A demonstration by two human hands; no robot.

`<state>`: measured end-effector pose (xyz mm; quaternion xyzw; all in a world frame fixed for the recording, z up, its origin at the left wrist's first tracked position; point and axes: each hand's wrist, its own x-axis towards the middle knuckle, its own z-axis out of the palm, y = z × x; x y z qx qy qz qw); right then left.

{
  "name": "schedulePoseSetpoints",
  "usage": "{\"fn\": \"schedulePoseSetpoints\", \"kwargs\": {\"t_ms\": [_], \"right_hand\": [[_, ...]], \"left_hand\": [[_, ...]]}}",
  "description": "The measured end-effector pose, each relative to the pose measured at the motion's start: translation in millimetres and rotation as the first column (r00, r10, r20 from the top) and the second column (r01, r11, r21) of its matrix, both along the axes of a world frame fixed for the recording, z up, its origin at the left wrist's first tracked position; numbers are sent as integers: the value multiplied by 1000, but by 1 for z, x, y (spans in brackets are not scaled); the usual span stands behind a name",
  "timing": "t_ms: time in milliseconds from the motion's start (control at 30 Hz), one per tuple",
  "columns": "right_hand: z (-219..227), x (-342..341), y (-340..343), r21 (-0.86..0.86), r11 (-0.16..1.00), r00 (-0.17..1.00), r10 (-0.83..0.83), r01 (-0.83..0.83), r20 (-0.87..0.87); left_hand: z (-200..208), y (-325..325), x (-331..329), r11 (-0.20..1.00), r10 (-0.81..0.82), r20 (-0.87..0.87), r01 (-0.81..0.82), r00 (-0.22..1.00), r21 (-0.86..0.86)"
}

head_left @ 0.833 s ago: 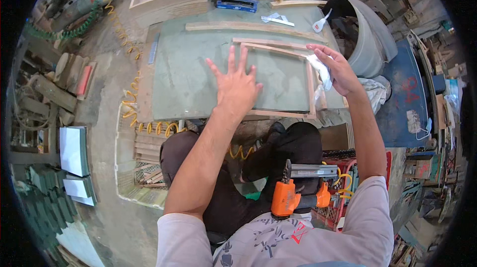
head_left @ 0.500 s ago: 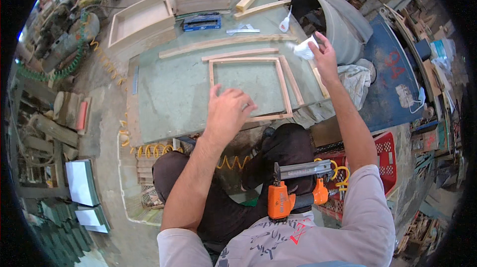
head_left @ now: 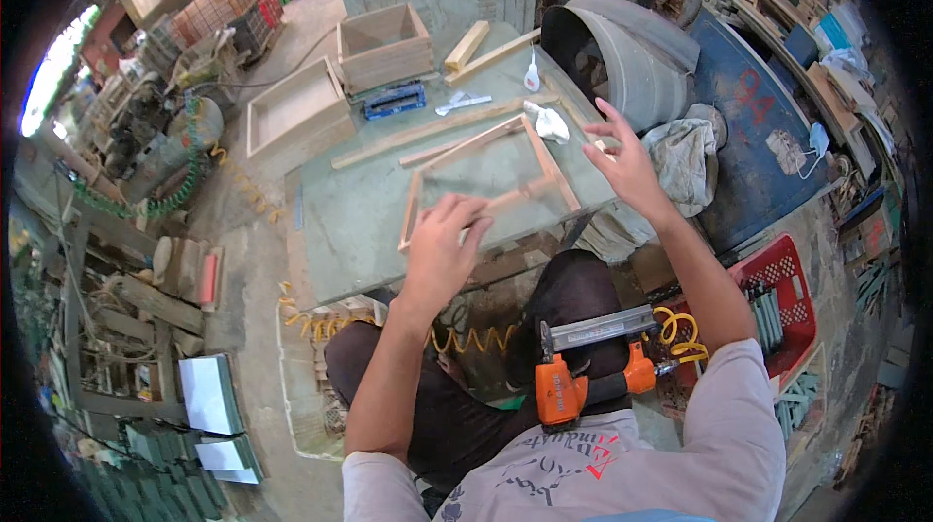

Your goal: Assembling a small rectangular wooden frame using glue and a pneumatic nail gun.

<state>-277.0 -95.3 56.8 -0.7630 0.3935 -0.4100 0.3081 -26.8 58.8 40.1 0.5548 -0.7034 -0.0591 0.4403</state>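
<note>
A: Where is the frame point(head_left: 486, 177)?
B: Flat on the table point(head_left: 350, 230), centre, with a rag point(head_left: 547, 121) at its far right corner.
A: Hand states?
B: Left hand point(head_left: 442, 245) released, fingers curled above the near rail. Right hand point(head_left: 622, 167) released, fingers spread, right of the frame, grasping nothing.

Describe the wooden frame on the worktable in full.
The wooden frame is a rectangle of thin, pale, unfinished strips with an open middle, lying flat on the grey-green worktable. The left hand lies over its near edge. A white cloth lies at its far corner. The right hand is spread beside it, empty.
</note>
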Motion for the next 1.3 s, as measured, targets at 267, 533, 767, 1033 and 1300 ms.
{"fn": "schedulePoseSetpoints", "kwargs": {"t_ms": [267,533,767,1033,1300], "right_hand": [[21,-29,78,307,916,906,120,-259,406],[34,-45,171,247,844,730,221,-475,646],[46,-61,203,213,817,682,270,-536,680],[50,-81,227,256,724,581,239,-640,778],[39,-79,225,334,709,579,127,-620,805]], "left_hand": [[69,81,-4,992,-116,-478,121,871,-20],[47,145,-19,976,-169,-855,205,490,-75],[46,185,-41,982,-91,-952,183,292,-38],[47,215,-63,959,-63,-960,282,273,17],[43,232,-67,967,6,-967,245,256,71]]}}
